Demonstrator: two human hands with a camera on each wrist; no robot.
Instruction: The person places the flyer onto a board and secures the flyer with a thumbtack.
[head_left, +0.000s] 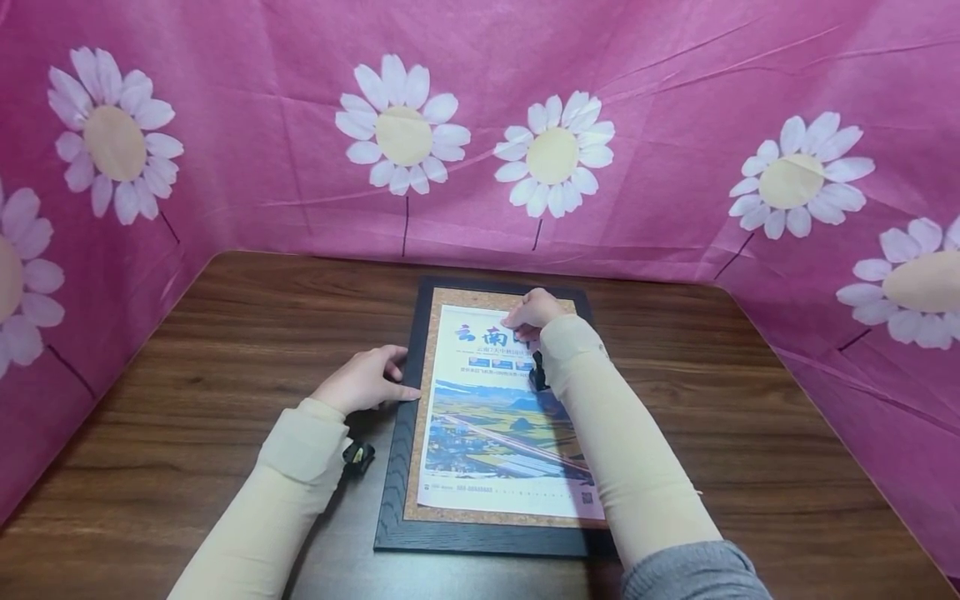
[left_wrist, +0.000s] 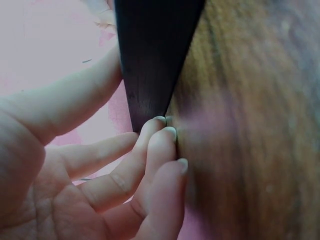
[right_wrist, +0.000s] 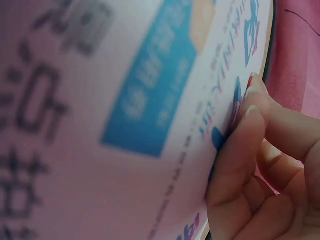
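A poster (head_left: 480,492) with Chinese lettering and a landscape picture lies on a cork board (head_left: 465,297) in a black wooden frame (head_left: 397,483). My left hand (head_left: 362,379) grips the frame's left side. Its thumb (left_wrist: 90,100) rests on the front face, while the other fingers (left_wrist: 162,150) bend against the outer edge, close to the table. Near the poster's top right, my right hand (head_left: 536,310) has thumb and fingertips together at the paper. A small red thing (right_wrist: 250,80) peeks out at those fingertips, its kind mostly hidden. The right forearm covers the poster's right side.
The board lies flat on a brown wood-grain table (head_left: 255,333). Behind and on both sides hangs a pink cloth (head_left: 465,33) with large white flowers. Black wrist cameras (head_left: 358,457) show below both hands.
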